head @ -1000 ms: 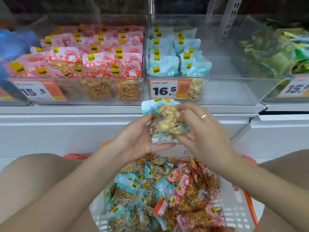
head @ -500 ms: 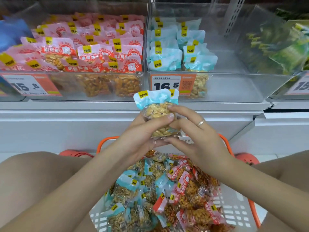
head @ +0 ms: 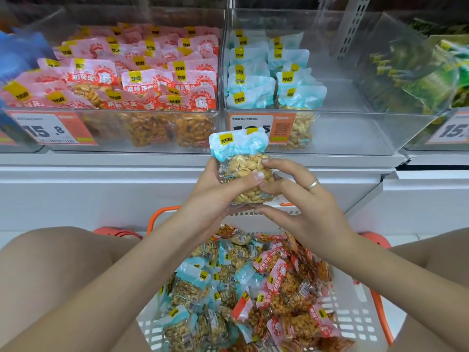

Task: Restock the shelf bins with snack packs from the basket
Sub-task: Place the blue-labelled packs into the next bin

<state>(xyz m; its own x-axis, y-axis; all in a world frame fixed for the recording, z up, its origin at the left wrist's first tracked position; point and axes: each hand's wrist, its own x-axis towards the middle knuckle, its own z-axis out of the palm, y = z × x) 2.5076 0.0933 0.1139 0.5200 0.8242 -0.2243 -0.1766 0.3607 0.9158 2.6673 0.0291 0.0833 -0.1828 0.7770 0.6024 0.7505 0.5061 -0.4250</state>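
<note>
Pack (head: 245, 171) of blue-topped peanuts raised since a second ago, turned upright, clasped by left hand (head: 213, 196) and right hand (head: 299, 199) before half-empty blue bin (head: 355, 133); judged ready for shelving.

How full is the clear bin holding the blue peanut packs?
Partly full. The blue peanut packs fill only the left side of the clear bin; its right side is bare.
</note>
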